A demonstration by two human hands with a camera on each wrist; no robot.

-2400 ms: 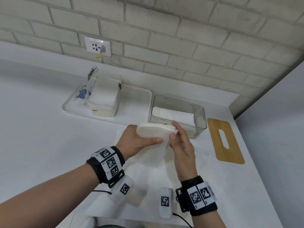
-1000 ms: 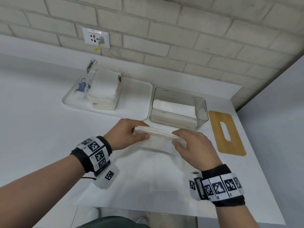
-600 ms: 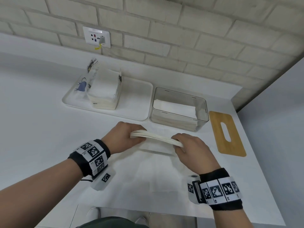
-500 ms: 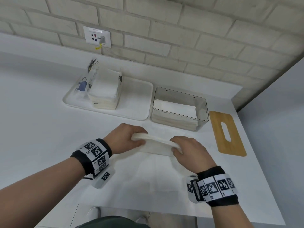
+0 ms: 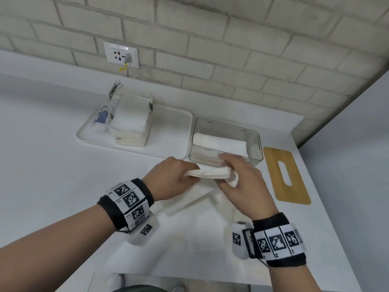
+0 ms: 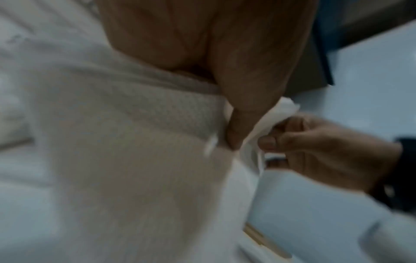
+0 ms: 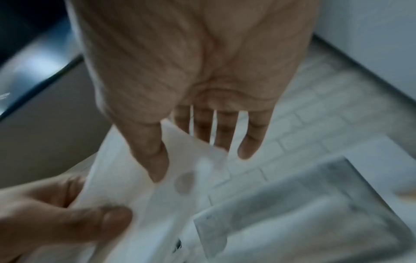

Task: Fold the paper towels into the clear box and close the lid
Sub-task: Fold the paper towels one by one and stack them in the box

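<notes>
- The left hand [image 5: 170,180] and right hand [image 5: 242,182] each pinch one end of a folded white paper towel [image 5: 207,173].
- It hangs just before the clear rectangular plastic box [image 5: 253,142], beside a slotted wooden lid [image 5: 286,175].

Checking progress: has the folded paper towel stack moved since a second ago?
Yes: the folded paper towel stack, held by both hands, has risen toward the clear box.

The folded paper towel [image 5: 207,173] was plain white, like the stack in the clear, colourless plastic box [image 5: 254,142]. The flat wooden lid [image 5: 273,178] was honey-brown. The white rectangular tray [image 5: 168,131] held a towel pack with a blue printed figure [image 5: 102,117]. Black wristbands [image 5: 277,241] bore black-and-white square codes. The brick wall [image 5: 210,39] was pale grey-beige.
</notes>
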